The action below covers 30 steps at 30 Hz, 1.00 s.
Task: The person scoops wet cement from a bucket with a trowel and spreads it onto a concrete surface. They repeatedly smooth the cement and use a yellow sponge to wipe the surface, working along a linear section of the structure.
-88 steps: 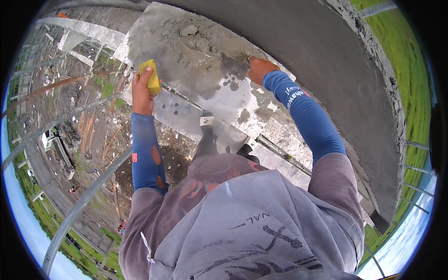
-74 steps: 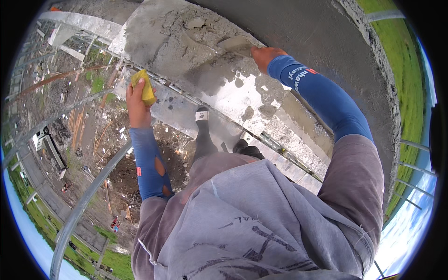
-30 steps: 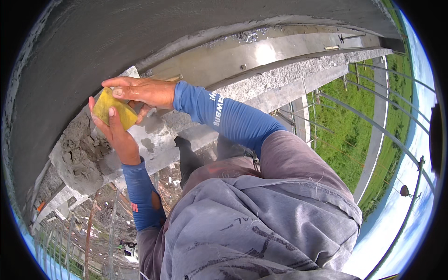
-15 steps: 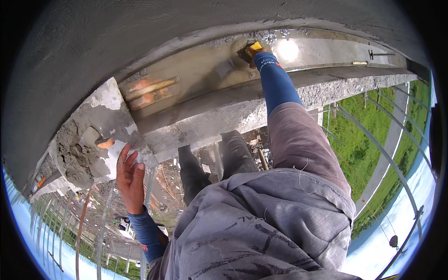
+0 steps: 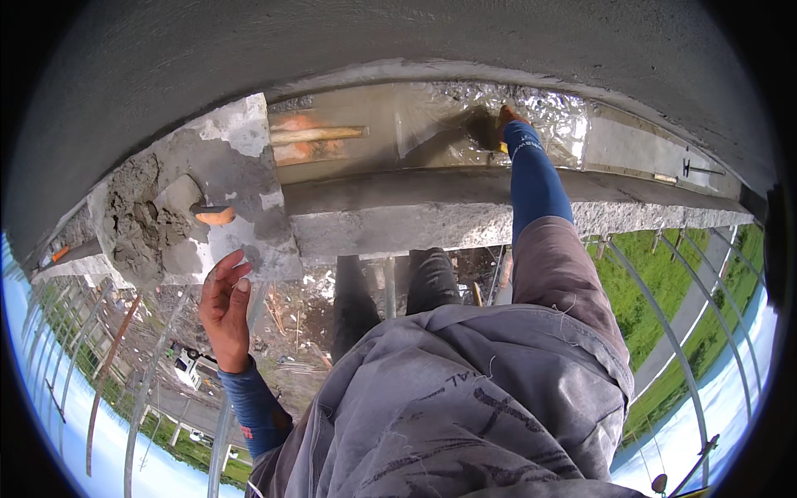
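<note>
Head cam: your L hand (image 5: 224, 305)'s hanging half-open, empty, nr the trowel (image 5: 214, 216), while your R hand (image 5: 507, 119)'s sitting at the wet channel (image 5: 390, 190), yellow sponge (image 5: 503, 147) peeking out beside it, grip hidden so can't tell, slow pressing prob wetting it best.

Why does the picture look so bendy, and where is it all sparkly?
In the head view, the fisheye lens bows the grey wall; also in the head view, glare sparkles on the water near the right hand.

The trowel (image 5: 199, 211) lies on the board (image 5: 270, 249) (beside the mortar heap (image 5: 133, 220)), left of the float (image 5: 320, 134) in the gutter (image 5: 398, 189).
</note>
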Tool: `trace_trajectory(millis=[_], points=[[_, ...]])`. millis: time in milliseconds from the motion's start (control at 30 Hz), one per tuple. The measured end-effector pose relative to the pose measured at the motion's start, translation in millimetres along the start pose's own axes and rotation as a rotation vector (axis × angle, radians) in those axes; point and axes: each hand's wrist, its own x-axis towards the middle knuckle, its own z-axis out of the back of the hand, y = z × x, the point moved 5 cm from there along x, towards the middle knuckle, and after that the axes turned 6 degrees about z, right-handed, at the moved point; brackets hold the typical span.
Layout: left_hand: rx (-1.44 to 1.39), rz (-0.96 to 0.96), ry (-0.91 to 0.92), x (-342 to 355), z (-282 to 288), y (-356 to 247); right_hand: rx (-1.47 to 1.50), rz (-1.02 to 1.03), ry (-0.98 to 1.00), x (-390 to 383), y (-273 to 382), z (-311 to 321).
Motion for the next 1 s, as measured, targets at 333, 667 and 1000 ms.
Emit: trace_trajectory(millis=[333, 667, 1000], points=[[-0.278, -0.340, 0.056, 65, -22, -65, 0.419, 1.149, 0.086, -417, 329, 109], [-1.172, -0.085, -0.308, 90, 215, 30, -0.260, 1.024, 0.051, -435, 512, 33], [-1.594, -0.263, -0.161, 87, 296, 87, -0.833, 1.046, -0.353, -506, 549, 123]])
